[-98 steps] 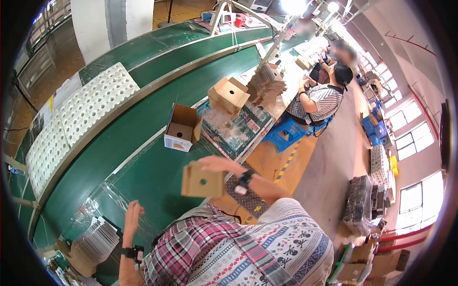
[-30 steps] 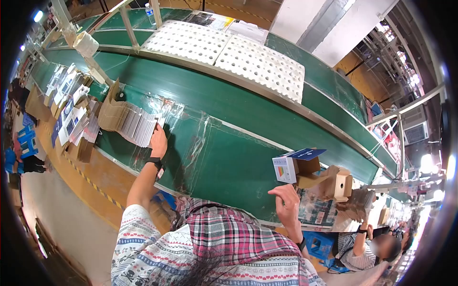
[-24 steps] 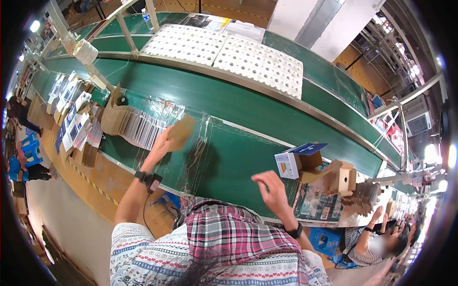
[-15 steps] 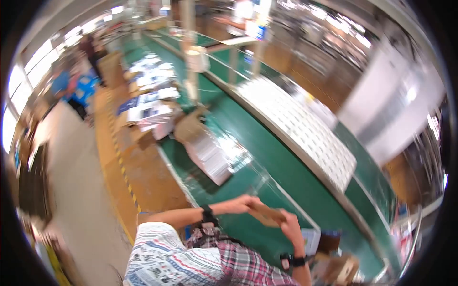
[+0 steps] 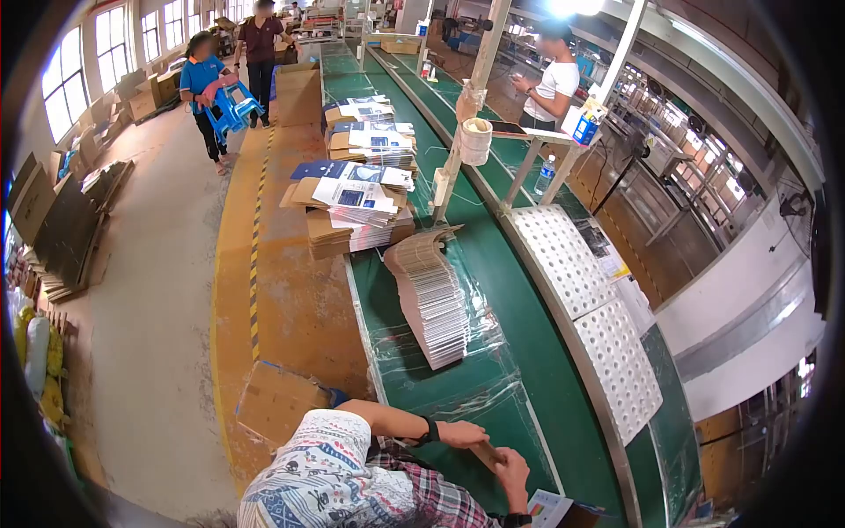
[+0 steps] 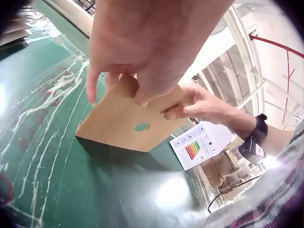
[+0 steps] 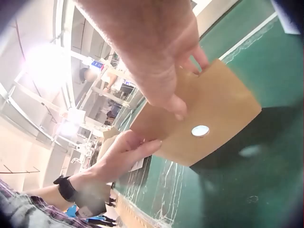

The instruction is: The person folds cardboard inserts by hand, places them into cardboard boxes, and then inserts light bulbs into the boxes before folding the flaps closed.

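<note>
Both hands hold a brown cardboard insert [image 6: 114, 116] with a round hole in it, tilted over the green belt. In the left wrist view my left hand [image 6: 142, 52] pinches its upper edge, thumb on the near face. Across from it, my right hand [image 6: 204, 105] grips the other side, the thumb lying on the board near the hole. The right wrist view shows the same insert [image 7: 204, 111] from the opposite side. In the head view the insert [image 5: 486, 454] appears small and nearly edge-on between the hands. A printed white box [image 6: 194, 146] stands beyond my right hand.
A curved stack of cardboard pieces [image 5: 431, 304] lies ahead on the green belt [image 5: 519, 343]. Beyond it are piles of flat printed boxes [image 5: 361, 194]. White trays with holes [image 5: 616, 370] line the far rail. Several people stand farther off, one carrying blue stools [image 5: 233, 106].
The left hand took the insert off the stack and brought it toward the right hand, which now holds it too. The head view has swung left along the belt.
</note>
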Available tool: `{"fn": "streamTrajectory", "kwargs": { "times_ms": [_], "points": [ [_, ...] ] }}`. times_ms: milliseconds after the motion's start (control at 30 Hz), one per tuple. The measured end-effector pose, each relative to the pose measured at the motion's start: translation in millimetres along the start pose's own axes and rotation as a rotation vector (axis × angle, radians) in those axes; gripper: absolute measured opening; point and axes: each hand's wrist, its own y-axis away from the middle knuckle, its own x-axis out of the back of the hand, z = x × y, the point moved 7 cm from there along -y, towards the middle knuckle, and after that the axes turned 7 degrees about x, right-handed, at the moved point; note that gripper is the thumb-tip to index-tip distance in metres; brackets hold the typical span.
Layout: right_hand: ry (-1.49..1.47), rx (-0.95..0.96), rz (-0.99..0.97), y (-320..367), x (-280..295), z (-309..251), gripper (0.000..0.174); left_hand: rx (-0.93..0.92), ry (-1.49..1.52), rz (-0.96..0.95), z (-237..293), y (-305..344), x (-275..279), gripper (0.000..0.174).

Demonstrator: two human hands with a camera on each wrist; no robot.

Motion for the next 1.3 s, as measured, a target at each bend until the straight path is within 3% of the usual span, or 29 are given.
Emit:
{"fn": "streamTrajectory", "kwargs": {
  "times_ms": [33,133,233,333,433,467,567,633,767,867,967,1067,1167,1200,1300],
  "points": [
    [-0.024,-0.048,-0.004,1.7,1.2,3.9,0.023,-0.009,-0.018,-0.019,1.0,-2.0,-0.2,0.027],
    [-0.137,0.073,0.063,3.9,-10.9,14.1,0.021,0.001,-0.017,-0.090,-1.8,-7.5,-7.7,0.028],
    [-0.096,0.103,-0.015,2.9,-11.8,19.4,0.025,0.044,0.115,-0.111,-6.6,-14.9,-8.6,0.028],
    [-0.339,0.027,-0.115,9.1,-7.0,16.7,0.026,-0.002,0.084,-0.330,11.1,-15.7,11.3,0.033],
    [-0.822,-0.095,-0.102,17.0,0.4,10.8,0.029,0.090,0.584,-0.305,15.9,-11.7,46.2,0.035],
    [-0.874,-0.112,-0.121,20.8,3.7,3.5,0.029,0.163,0.751,-0.383,19.8,-4.4,51.4,0.040],
    [-1.041,-0.155,-0.182,20.2,11.6,-14.7,0.031,0.337,0.981,-0.427,30.3,16.1,63.5,0.041],
    [-1.184,-0.197,-0.243,25.8,4.5,-14.9,0.034,0.310,1.043,-0.428,33.1,23.4,63.4,0.038],
    [-1.193,-0.213,-0.302,34.5,7.1,-26.8,0.033,0.253,1.013,-0.512,51.6,33.0,47.9,0.041],
    [-1.243,-0.210,-0.277,40.1,-1.9,-27.9,0.032,0.488,1.027,-0.339,48.7,56.1,44.0,0.042],
    [-1.243,-0.243,-0.217,48.0,-14.7,-21.3,0.029,0.563,1.220,-0.398,45.7,80.3,19.2,0.044],
    [-0.847,-0.063,-0.078,39.8,-18.8,-27.7,0.025,0.587,1.053,-0.273,29.5,78.2,14.1,0.042],
    [-0.585,-0.003,0.197,40.2,-0.7,-57.0,0.024,0.579,0.994,-0.230,31.7,77.5,26.0,0.043],
    [-0.641,0.014,0.161,36.8,1.6,-61.7,0.029,0.571,0.991,-0.226,30.0,78.7,33.6,0.044],
    [-1.525,-0.267,0.022,26.6,-21.4,-48.6,0.037,0.458,0.987,-0.227,14.9,71.8,42.9,0.044]
  ]
}}
